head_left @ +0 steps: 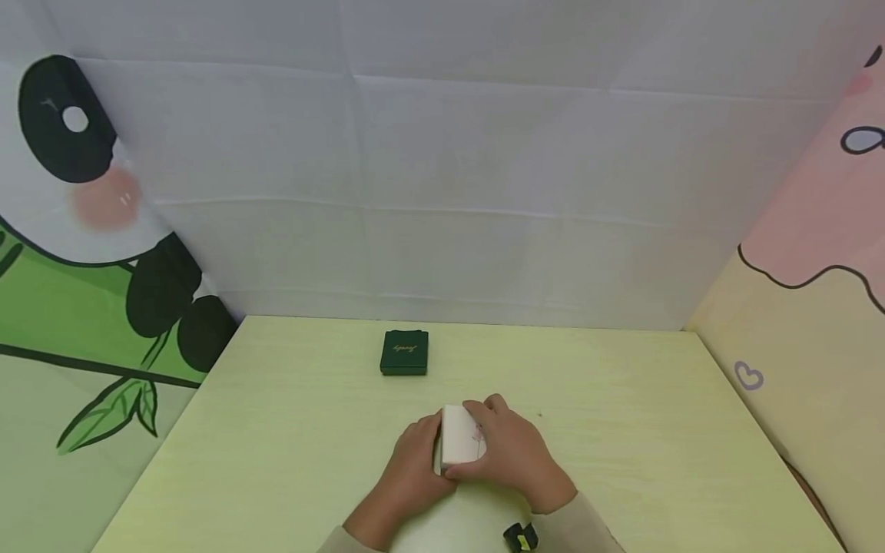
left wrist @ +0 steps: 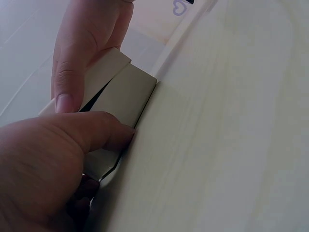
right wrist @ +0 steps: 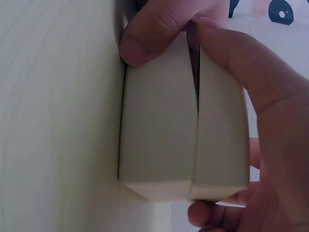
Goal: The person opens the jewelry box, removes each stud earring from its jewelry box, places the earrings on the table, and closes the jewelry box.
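Note:
A small white box (head_left: 455,439) with a faint pink floral print stands on the table, between both hands. Its base (right wrist: 157,123) rests on the tabletop, and the lid (right wrist: 219,130) sits tilted on it. A dark wedge-shaped gap between the two widens toward the left-hand end. My left hand (head_left: 415,467) grips the base, its thumb (left wrist: 108,129) low on the side wall. With fingers and thumb on opposite sides, my right hand (head_left: 515,449) holds the lid. The box's contents are hidden.
A dark green box (head_left: 404,353) with gold lettering lies farther back, left of the white box. A small black object with a yellow patch (head_left: 522,542) shows by the right sleeve. A white cloth wall (head_left: 442,192) rises behind the table (head_left: 622,415); printed panels flank it.

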Action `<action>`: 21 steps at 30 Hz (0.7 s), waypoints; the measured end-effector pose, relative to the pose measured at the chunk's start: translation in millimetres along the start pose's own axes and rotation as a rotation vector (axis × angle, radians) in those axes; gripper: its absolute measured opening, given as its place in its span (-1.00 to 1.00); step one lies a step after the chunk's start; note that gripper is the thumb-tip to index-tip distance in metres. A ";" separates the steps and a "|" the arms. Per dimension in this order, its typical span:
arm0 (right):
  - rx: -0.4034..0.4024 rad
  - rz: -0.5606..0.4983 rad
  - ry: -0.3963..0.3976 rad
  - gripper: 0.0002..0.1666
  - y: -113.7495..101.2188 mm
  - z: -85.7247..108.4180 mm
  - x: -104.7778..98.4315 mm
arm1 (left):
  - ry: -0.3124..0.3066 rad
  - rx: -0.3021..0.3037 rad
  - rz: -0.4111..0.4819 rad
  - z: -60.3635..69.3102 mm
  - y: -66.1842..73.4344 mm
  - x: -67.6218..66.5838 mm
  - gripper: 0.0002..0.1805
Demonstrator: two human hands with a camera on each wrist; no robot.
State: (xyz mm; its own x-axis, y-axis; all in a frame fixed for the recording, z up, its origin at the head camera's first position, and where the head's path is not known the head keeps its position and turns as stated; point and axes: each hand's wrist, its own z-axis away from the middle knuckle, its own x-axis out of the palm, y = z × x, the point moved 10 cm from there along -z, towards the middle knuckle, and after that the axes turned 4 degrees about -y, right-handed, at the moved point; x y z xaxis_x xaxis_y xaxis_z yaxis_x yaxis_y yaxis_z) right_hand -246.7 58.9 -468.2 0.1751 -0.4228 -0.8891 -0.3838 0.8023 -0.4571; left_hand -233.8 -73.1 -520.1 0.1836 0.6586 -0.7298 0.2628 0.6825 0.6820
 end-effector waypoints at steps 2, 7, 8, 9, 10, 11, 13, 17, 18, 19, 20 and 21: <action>-0.007 0.013 0.004 0.16 -1.0 -0.5 0.2 | 0.000 -0.001 -0.002 -0.1 -0.2 -0.5 0.06; -0.013 0.037 -0.003 0.22 -1.8 -0.9 -0.3 | -0.006 -0.005 0.005 -0.1 -1.0 -0.1 0.07; -0.014 0.039 -0.007 0.24 -1.8 -0.8 -0.7 | -0.009 -0.007 0.006 -0.3 -1.2 0.3 0.07; -0.017 0.039 -0.011 0.25 -1.8 -0.7 -1.0 | -0.012 -0.011 0.007 -0.5 -1.6 0.9 0.07; -0.020 0.042 -0.015 0.26 -1.9 -0.4 -1.3 | -0.015 -0.013 0.006 -0.7 -1.9 1.5 0.08; -0.026 0.048 -0.019 0.27 -2.0 -0.3 -1.6 | -0.019 -0.020 0.006 -1.0 -2.4 1.9 0.08; -0.038 0.052 -0.025 0.27 -1.9 -0.1 -2.1 | -0.021 -0.021 0.001 -1.4 -2.4 2.3 0.09; -0.056 0.053 -0.043 0.27 -0.1 0.0 -1.6 | -0.019 -0.018 0.011 -1.7 -1.2 1.7 0.09; -0.058 0.047 -0.047 0.26 0.7 0.0 -1.5 | -0.018 -0.017 0.015 -1.8 -1.1 1.7 0.09; -0.059 0.041 -0.051 0.25 1.6 0.0 -1.4 | -0.015 -0.015 0.019 -2.0 -1.0 1.4 0.09; -0.061 0.032 -0.055 0.24 2.2 0.1 -1.5 | -0.013 -0.014 0.022 -2.1 -0.9 1.3 0.09; -0.063 0.025 -0.056 0.24 2.9 0.2 -1.6 | -0.011 -0.013 0.023 -2.1 -0.9 1.4 0.08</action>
State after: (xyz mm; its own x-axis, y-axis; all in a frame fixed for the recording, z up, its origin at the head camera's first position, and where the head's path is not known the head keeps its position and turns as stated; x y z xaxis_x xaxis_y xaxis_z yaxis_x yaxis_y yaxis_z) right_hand -247.9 62.0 -468.1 0.2149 -0.3771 -0.9009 -0.4443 0.7837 -0.4341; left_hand -235.9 -72.1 -521.6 0.2002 0.6704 -0.7145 0.2458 0.6716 0.6990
